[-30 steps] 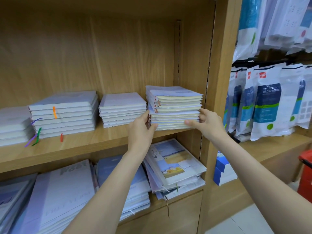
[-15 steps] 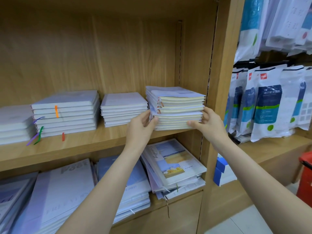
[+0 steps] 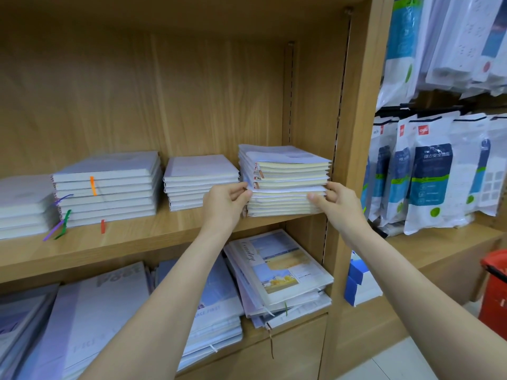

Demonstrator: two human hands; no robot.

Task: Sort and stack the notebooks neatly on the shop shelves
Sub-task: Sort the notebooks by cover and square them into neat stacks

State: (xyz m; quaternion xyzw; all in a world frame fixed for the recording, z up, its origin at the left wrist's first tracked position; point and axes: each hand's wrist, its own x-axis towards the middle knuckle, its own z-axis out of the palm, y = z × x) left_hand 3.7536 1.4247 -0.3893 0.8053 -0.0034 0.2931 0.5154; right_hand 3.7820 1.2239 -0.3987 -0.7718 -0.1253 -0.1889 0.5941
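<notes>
We are gripping the rightmost notebook stack (image 3: 285, 185) on the upper wooden shelf (image 3: 137, 237) at mid-height, left hand (image 3: 226, 200) pinching its left edge, right hand (image 3: 333, 200) its front right corner; two more stacks are sitting to its left.

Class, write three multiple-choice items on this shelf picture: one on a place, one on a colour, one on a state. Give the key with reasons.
1. Where is the notebook stack that both hands touch?
A. right end of the upper shelf
B. lower shelf
C. floor

2. What colour is the basket at far right?
A. green
B. red
C. yellow

3. What is the left hand doing?
A. hanging idle
B. pointing
C. pinching the stack's left edge

Key: A, it sits beside the upright; B, red plastic shows; C, thumb and fingers close on the covers, as the right hand does opposite.
</notes>
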